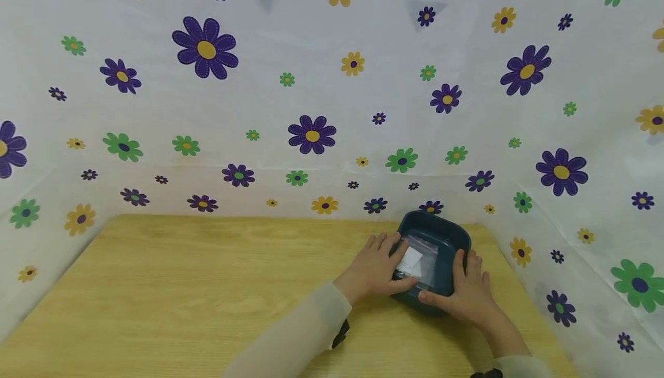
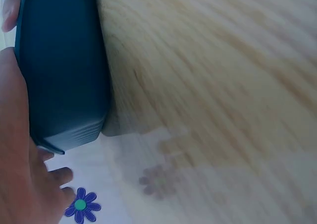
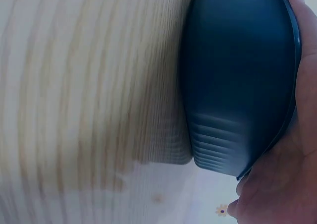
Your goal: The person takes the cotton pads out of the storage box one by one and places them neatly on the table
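Note:
A dark teal plastic basin [image 1: 450, 251] with rounded corners stands at the back right of the wooden table, seen from the side in both wrist views. Inside it lies a clear zip bag [image 1: 427, 265] with a white piece in it. My left hand [image 1: 374, 268] grips the basin's left rim, thumb toward the near edge and fingers spread along the side. On the opposite side, my right hand [image 1: 469, 291] holds the right rim, its thumb along the near edge. The basin's underside is close against the table top.
The pale wooden table [image 1: 207, 286] stretches to the left of the basin. A white sheet [image 1: 270, 101] printed with flowers hangs behind the table and along its sides. The basin's far rim overlaps the back sheet in the head view.

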### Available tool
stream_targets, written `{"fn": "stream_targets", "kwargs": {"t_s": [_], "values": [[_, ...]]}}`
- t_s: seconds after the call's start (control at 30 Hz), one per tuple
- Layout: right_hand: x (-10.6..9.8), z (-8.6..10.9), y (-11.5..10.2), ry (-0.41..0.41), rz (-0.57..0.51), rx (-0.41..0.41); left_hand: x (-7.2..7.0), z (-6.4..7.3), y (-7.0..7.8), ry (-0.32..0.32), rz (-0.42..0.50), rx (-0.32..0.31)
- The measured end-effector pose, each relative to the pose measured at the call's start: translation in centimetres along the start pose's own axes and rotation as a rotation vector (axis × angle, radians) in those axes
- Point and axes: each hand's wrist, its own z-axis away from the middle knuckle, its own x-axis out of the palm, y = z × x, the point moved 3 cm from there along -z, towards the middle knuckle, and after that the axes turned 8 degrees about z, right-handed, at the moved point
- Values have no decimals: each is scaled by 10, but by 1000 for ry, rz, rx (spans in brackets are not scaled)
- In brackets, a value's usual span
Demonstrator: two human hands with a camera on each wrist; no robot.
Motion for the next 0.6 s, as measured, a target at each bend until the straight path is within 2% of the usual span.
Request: {"fn": "stream_targets", "kwargs": {"t_s": [0.2, 0.33, 0.47, 0.6], "values": [[6, 2, -4, 0, -23, -6, 3, 7, -6, -44, 42, -8], [11, 4, -7, -31, -7, 0, 4, 13, -8, -50, 34, 3], [11, 6, -13, -51, -7, 1, 0, 20, -8, -15, 27, 7], [10, 3, -22, -30, -13, -35, -9, 29, -14, 22, 22, -21]]}}
